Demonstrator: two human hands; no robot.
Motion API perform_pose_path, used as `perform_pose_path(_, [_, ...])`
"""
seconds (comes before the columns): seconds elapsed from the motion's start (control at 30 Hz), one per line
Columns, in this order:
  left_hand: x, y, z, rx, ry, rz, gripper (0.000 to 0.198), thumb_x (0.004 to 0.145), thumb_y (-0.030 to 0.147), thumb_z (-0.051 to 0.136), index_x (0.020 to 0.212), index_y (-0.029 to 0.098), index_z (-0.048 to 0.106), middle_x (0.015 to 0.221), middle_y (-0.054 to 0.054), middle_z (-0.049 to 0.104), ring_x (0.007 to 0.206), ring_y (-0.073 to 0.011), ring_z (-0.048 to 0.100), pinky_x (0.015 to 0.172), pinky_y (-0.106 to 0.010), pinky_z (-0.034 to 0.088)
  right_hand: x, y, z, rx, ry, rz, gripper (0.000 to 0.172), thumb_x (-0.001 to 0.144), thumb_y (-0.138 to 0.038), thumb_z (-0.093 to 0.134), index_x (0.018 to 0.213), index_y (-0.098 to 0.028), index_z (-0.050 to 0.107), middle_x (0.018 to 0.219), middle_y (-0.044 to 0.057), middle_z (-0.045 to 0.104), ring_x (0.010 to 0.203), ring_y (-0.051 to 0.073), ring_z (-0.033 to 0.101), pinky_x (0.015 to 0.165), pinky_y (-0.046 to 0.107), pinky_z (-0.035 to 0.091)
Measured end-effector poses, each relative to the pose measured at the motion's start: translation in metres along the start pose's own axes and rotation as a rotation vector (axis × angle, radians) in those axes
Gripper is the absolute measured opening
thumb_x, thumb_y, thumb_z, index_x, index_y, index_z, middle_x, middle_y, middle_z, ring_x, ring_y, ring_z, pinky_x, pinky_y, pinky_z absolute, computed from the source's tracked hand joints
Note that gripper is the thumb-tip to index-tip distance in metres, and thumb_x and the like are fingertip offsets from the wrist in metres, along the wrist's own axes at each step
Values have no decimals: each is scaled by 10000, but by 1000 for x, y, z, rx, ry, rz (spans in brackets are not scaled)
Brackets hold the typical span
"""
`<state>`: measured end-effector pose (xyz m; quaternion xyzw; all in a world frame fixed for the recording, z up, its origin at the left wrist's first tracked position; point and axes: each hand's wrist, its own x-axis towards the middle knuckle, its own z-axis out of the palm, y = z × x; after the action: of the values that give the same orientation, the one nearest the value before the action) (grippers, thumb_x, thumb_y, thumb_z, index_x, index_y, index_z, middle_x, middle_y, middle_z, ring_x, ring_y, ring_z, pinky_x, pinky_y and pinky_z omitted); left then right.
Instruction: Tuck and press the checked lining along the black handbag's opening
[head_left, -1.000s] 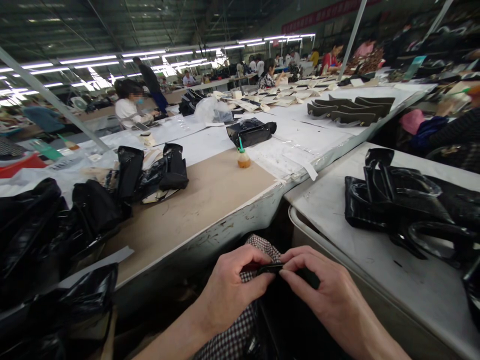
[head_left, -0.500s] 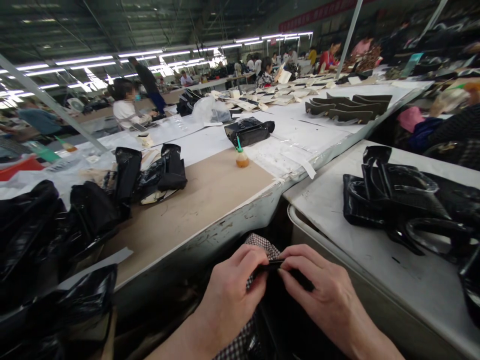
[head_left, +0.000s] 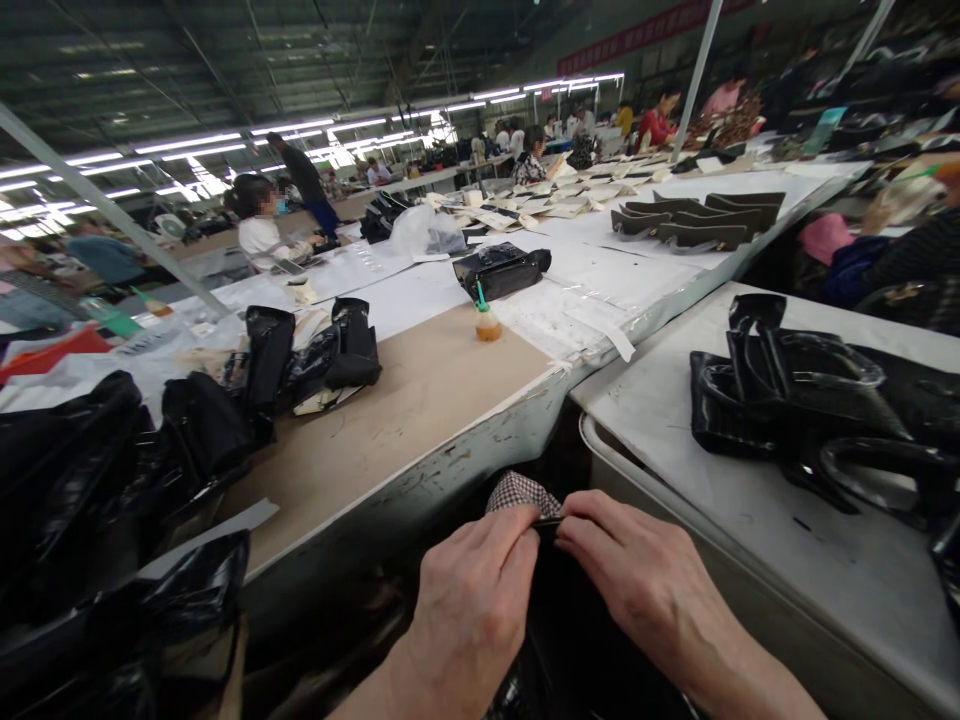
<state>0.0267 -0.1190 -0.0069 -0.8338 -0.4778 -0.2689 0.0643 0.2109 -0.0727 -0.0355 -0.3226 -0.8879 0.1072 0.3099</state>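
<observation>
Down low, under the desk edge, the two hands meet. The left hand (head_left: 472, 610) is curled, knuckles up, its fingertips pinched shut on the top edge of a black piece (head_left: 549, 522). The right hand (head_left: 637, 590) comes in from the other side with its wrist angled inward, and its fingertips are closed on that same edge, almost touching the left's. The piece sits in the lap area, with more dark material hanging below it. It looks thin, light and floppy, probably slick on its face, so a tight fingertip pinch along the edge seems the sure hold. Checked cloth (head_left: 521, 492) peeks out just behind the pinch. Beyond that is the brown desk (head_left: 420, 400) with a small glue bottle (head_left: 487, 322), and glossy black bags (head_left: 795, 400) are piled to the right.
</observation>
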Motion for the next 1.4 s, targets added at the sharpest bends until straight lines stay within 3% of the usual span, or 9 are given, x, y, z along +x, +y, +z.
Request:
perform_pose_path(0.17, [5,6,-1,17,-150,-42,238,871,23,438,867,129,651,940,-95,684,867,-226,669,775,-355,601,0,-4,-1,-45,-80,-36,266,978,-133,370,936,-169,631,1017,96,641,811,202,621,681,318,502])
perform_pose_path(0.3, [1,7,2,-88,-226,-163,204,838,25,498,840,165,646,989,-63,680,881,-219,668,758,-337,600,-2,-6,0,20,-111,-43,268,973,-129,362,892,-173,614,993,90,629,841,204,610,719,328,509])
perform_pose_path(0.4, [-2,6,4,-227,-145,-221,159,851,46,539,829,173,631,1070,-51,670,886,-185,676,780,-293,586,-5,-2,0,91,-69,22,246,980,-146,391,888,-176,617,994,83,622,858,200,615,718,318,517])
perform_pose_path(0.57, [-1,2,4,-331,54,-168,113,865,63,579,848,168,614,1042,-63,671,887,-141,677,774,-208,550,-8,6,2,349,57,177,139,952,-163,502,911,-212,626,1147,60,586,984,158,623,821,255,531])
perform_pose_path(0.67, [-1,-2,2,-320,55,-175,113,868,73,582,819,172,605,976,-54,689,846,-135,684,751,-205,547,-7,6,5,418,113,204,105,933,-162,542,912,-213,631,1133,52,628,999,157,639,863,263,529])
perform_pose_path(0.87, [-1,-5,4,-298,52,-196,139,853,80,574,760,184,564,914,-42,710,809,-145,699,682,-208,541,-1,1,6,440,161,221,88,887,-163,585,831,-211,634,965,36,691,862,153,677,768,249,546])
perform_pose_path(1.13, [5,-9,5,-315,29,-204,201,833,89,578,689,182,473,787,-10,685,697,-120,678,607,-194,499,1,-1,4,442,172,253,102,850,-137,600,777,-208,607,897,15,694,810,143,679,733,229,536])
perform_pose_path(1.4, [10,-7,4,-410,-23,-315,222,799,69,568,650,184,449,727,-5,641,665,-120,628,607,-213,478,-2,-1,7,494,148,306,101,859,-141,593,790,-214,594,921,6,687,853,141,665,772,226,512])
